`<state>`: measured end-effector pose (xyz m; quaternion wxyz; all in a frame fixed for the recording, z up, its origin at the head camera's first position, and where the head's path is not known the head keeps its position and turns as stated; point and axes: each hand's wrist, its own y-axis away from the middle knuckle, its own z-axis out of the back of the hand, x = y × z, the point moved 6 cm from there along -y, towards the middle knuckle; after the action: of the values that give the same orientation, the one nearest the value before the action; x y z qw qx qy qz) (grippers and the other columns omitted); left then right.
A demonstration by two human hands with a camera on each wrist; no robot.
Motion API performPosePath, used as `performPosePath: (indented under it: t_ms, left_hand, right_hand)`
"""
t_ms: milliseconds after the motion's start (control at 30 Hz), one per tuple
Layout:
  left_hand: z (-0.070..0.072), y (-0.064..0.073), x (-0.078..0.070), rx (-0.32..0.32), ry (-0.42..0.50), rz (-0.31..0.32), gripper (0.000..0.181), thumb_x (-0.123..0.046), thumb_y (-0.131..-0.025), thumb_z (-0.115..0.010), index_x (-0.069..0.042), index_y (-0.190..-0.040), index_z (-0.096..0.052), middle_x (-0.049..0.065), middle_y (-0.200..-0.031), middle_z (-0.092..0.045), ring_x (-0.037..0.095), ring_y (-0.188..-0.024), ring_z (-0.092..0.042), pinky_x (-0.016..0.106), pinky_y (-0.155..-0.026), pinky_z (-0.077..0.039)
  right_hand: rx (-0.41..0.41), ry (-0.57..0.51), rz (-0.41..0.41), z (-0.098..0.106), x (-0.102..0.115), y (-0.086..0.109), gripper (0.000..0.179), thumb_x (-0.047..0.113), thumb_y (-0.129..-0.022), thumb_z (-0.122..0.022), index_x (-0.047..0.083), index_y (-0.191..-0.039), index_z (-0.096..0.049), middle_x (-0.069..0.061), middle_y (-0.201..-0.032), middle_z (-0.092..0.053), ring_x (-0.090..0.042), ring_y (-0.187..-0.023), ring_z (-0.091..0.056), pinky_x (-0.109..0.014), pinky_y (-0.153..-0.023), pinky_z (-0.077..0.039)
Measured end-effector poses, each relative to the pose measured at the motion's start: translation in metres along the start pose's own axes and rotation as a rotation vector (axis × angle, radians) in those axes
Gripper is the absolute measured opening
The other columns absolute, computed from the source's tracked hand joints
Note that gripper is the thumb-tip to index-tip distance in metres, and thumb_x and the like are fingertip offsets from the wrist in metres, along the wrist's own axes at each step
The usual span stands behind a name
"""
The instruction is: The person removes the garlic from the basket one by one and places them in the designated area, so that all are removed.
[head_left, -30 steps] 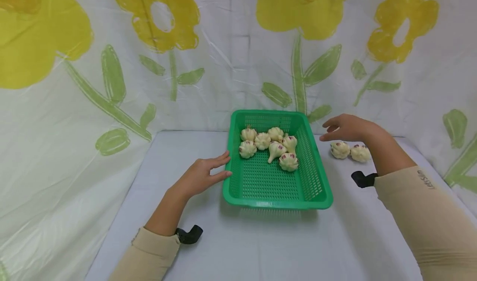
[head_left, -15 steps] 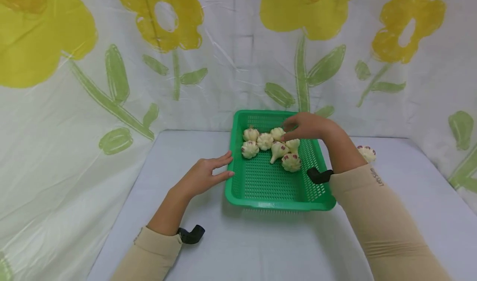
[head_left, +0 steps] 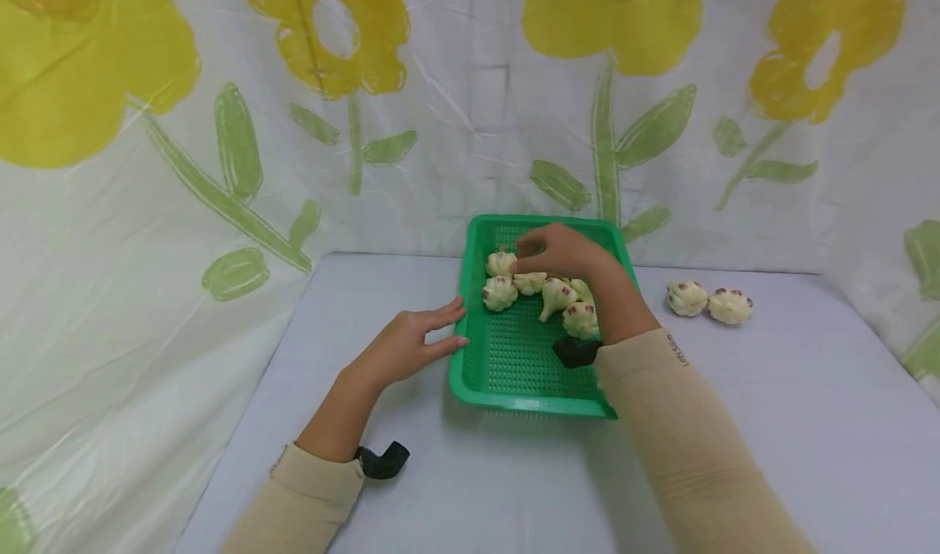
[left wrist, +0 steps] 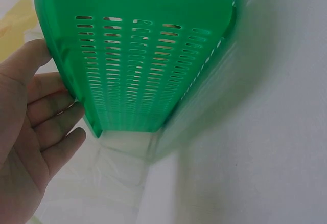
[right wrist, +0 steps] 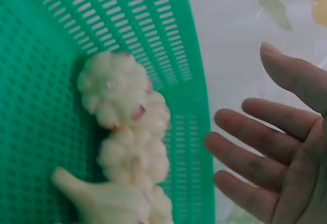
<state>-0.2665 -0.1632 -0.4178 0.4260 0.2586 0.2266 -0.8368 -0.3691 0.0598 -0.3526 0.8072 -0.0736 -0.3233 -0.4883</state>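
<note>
A green plastic basket with slotted walls stands on the table, holding several garlic bulbs grouped toward its far end. At the basket's left rim is my left hand, fingers extended, with fingertips right at the edge in the left wrist view. My right hand hovers over the far part of the basket, palm down and holding nothing; it covers some of the bulbs. The right wrist view shows its fingers spread apart, above garlic bulbs inside the basket.
Two more garlic bulbs, one beside the other, lie on the white table right of the basket. A white curtain with painted yellow flowers hangs behind the table's far edge.
My right hand has moved left, from beside the two loose garlic bulbs to over the basket. My left hand stays at the basket's left rim. The head view has shifted slightly.
</note>
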Motion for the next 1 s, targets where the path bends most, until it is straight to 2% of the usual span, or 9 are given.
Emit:
performPosePath:
  t_ms: [200, 533, 667, 1000]
  left_hand:
    - [-0.001, -0.001, 0.0, 0.001, 0.0, 0.004, 0.057, -0.042, -0.095, -0.062, -0.012, -0.143, -0.052, -0.005, -0.153, -0.041, 0.019, -0.135, -0.047, 0.041, -0.107, -0.045]
    - [0.001, 0.0, 0.0, -0.012, 0.008, 0.013, 0.057, -0.041, -0.094, -0.064, -0.012, -0.142, -0.053, -0.005, -0.152, -0.042, 0.019, -0.135, -0.048, 0.041, -0.106, -0.046]
    - [0.001, -0.001, 0.0, -0.009, 0.015, 0.01, 0.057, -0.04, -0.095, -0.064, -0.011, -0.142, -0.053, -0.005, -0.152, -0.041, 0.019, -0.135, -0.048, 0.041, -0.107, -0.046]
    - [0.0, -0.001, 0.001, -0.013, 0.006, 0.008, 0.056, -0.041, -0.095, -0.063, -0.013, -0.143, -0.053, -0.006, -0.152, -0.042, 0.018, -0.135, -0.048, 0.041, -0.106, -0.046]
  right_hand:
    - [-0.032, -0.075, -0.007, -0.006, 0.004, -0.01, 0.063, 0.041, -0.094, -0.064, 0.01, -0.146, -0.048, -0.015, -0.145, -0.051, -0.035, -0.133, -0.047, -0.052, -0.105, -0.044]
    - [-0.041, -0.222, -0.014, -0.028, -0.017, -0.03, 0.06, 0.035, -0.094, -0.067, 0.011, -0.146, -0.049, -0.012, -0.144, -0.053, -0.032, -0.132, -0.049, -0.05, -0.108, -0.042]
    - [-0.05, -0.235, -0.006, -0.031, -0.023, -0.033, 0.06, 0.034, -0.093, -0.067, 0.01, -0.146, -0.049, -0.014, -0.143, -0.053, -0.032, -0.131, -0.05, -0.05, -0.106, -0.044]
    - [-0.01, -0.202, -0.017, -0.038, -0.031, -0.035, 0.06, 0.03, -0.092, -0.069, 0.008, -0.145, -0.049, -0.015, -0.144, -0.053, -0.033, -0.133, -0.048, -0.048, -0.105, -0.046]
